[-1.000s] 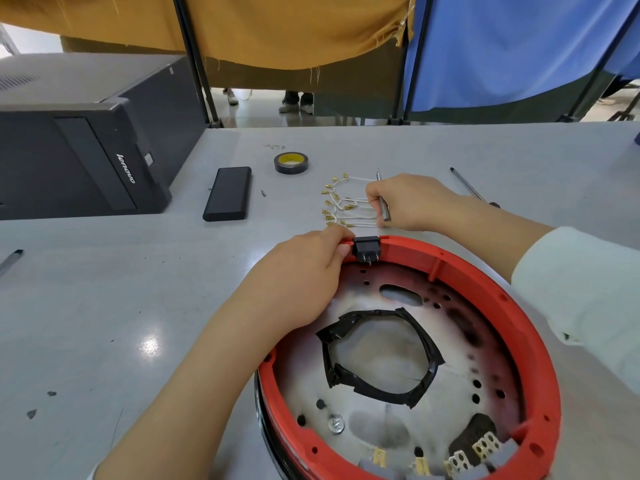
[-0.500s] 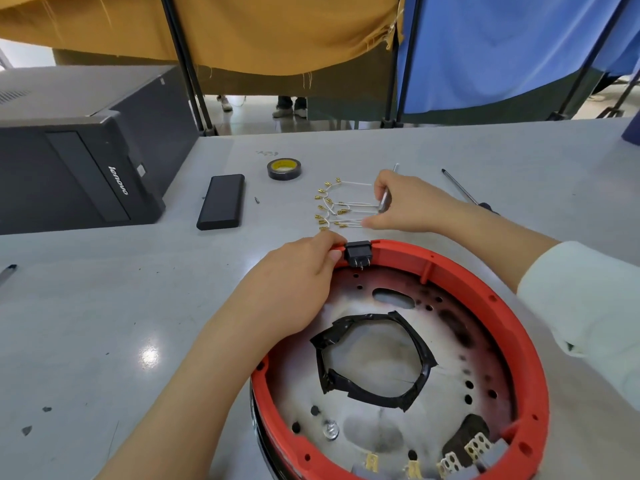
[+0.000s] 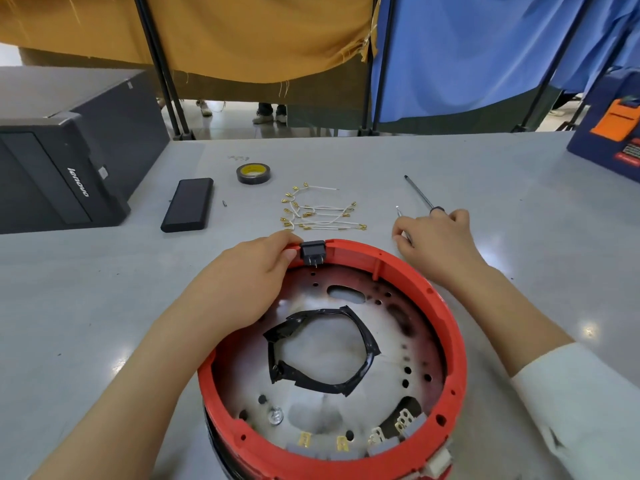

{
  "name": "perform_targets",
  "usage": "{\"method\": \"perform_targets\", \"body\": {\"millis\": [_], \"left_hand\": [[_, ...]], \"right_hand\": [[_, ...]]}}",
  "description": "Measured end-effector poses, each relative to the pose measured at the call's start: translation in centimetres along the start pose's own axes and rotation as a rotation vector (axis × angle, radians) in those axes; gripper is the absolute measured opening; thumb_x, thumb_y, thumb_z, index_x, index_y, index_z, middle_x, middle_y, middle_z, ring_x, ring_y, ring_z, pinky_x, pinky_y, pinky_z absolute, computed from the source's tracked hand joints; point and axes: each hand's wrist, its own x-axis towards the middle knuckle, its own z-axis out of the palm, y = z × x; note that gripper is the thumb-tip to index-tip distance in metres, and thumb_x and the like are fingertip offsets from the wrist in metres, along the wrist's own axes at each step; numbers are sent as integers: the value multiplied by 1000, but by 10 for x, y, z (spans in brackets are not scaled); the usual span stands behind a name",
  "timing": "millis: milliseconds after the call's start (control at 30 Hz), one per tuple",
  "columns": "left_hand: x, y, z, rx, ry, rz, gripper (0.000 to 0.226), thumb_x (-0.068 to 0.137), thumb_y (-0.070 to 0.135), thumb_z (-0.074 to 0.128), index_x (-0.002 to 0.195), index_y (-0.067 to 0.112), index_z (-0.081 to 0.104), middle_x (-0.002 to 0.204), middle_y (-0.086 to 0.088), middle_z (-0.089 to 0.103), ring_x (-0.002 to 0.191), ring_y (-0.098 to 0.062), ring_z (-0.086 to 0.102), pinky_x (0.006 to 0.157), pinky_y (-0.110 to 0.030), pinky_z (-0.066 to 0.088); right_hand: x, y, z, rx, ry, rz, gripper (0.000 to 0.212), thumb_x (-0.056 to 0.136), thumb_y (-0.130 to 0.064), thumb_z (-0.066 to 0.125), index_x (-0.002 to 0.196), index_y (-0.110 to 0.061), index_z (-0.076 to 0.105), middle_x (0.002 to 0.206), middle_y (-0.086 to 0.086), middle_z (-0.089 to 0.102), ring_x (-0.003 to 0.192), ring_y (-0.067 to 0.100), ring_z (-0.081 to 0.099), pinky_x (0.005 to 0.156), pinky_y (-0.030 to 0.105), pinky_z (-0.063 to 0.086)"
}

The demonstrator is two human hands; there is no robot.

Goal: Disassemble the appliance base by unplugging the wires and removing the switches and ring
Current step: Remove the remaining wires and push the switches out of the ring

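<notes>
Appliance base point(image 3: 446, 337) sits open side up on the grey table point(image 3: 104, 306), close to your body, its red ring point(image 3: 408, 271) forming the rim. Bare tabletop lies to the left of it and along the far right. Your left hand point(image 3: 242, 282) rests over the rim's far-left arc, fingertips against the red edge just beside the black switch point(image 3: 312, 252), which stands upright in the far wall with its metal prongs pointing down into the base. Your right hand point(image 3: 436, 240) rests on the table just beyond the rim, fingers curled around a thin metal tool point(image 3: 399, 212) (only its tip shows). Inside the base lie a black crumpled loop point(image 3: 363, 341) and, at the near wall, pale terminal blocks point(image 3: 403, 422). White wires point(image 3: 322, 213) with brass ends lie loose beyond the switch, running mostly left to right; a screwdriver point(image 3: 420, 194) lies near the right hand.
</notes>
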Motion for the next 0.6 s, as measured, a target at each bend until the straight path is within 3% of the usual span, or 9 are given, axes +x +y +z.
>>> {"method": "perform_targets", "body": {"millis": [267, 467, 600], "left_hand": [[2, -4, 2, 3, 10, 8, 29, 101, 35, 30, 123, 39, 48, 117, 11, 60, 106, -16, 54, 84, -30, 38], [1, -5, 2, 2, 15, 19, 29, 101, 35, 29, 123, 40, 48, 116, 12, 60, 104, -15, 54, 83, -29, 39], [1, -5, 1, -12, 13, 21, 28, 101, 35, 30, 122, 38, 48, 116, 11, 61, 103, -15, 53, 81, -28, 37]], "right_hand": [[-6, 11, 24, 40, 46, 41, 24, 96, -31, 37, 105, -36, 59, 90, -7, 59, 94, 21, 48, 91, 39, 17], [-4, 11, 23, 26, 72, 67, 26, 97, -28, 37, 102, -33, 62, 90, -8, 61, 96, 20, 47, 85, 37, 16], [-5, 5, 8, 133, 45, 74, 23, 97, -32, 40, 107, -36, 61, 95, -11, 59, 107, 18, 44, 89, 35, 15]]}}
